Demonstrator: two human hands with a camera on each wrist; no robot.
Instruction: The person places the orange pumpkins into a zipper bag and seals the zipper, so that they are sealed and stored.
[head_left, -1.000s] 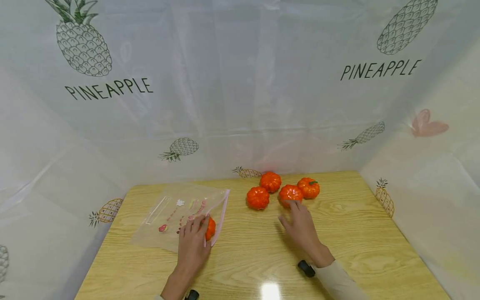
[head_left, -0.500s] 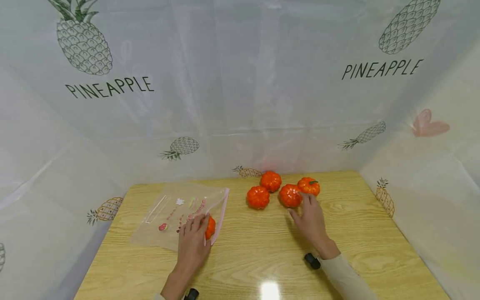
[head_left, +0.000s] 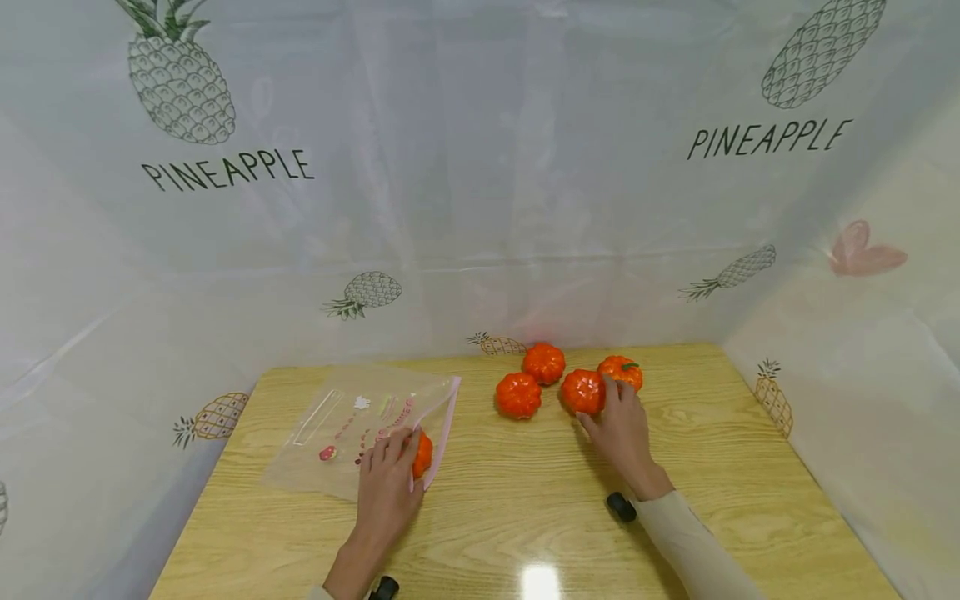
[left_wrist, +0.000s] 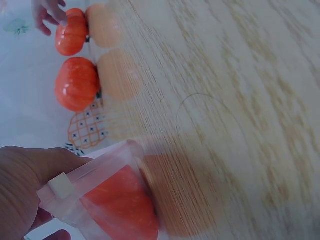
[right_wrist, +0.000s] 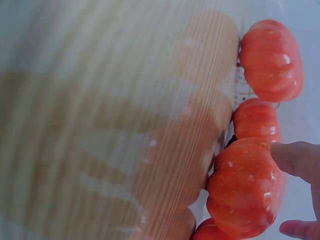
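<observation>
In the head view my left hand (head_left: 388,479) grips the pink-edged mouth of a clear zip bag (head_left: 315,475) lying flat. A small orange pumpkin (head_left: 424,456) sits inside it, partly under the fingers; the left wrist view shows the bag's white slider (left_wrist: 61,186) beside my thumb. My right hand (head_left: 621,432) reaches around a glossy orange pumpkin (head_left: 582,392), thumb at its near left, fingertips at its right. In the right wrist view one fingertip touches this pumpkin (right_wrist: 245,187), while a lower finger stands slightly apart from it.
A green-stemmed pumpkin (head_left: 621,372) stands behind my right fingers. Left of them are a front pumpkin (head_left: 518,395) and a back pumpkin (head_left: 543,363). The wooden table (head_left: 495,517) is enclosed by a white pineapple-print sheet (head_left: 480,208).
My right hand has shifted right along the pumpkin, its fingers now at the right side rather than the front. The left hand and bag have stayed put.
</observation>
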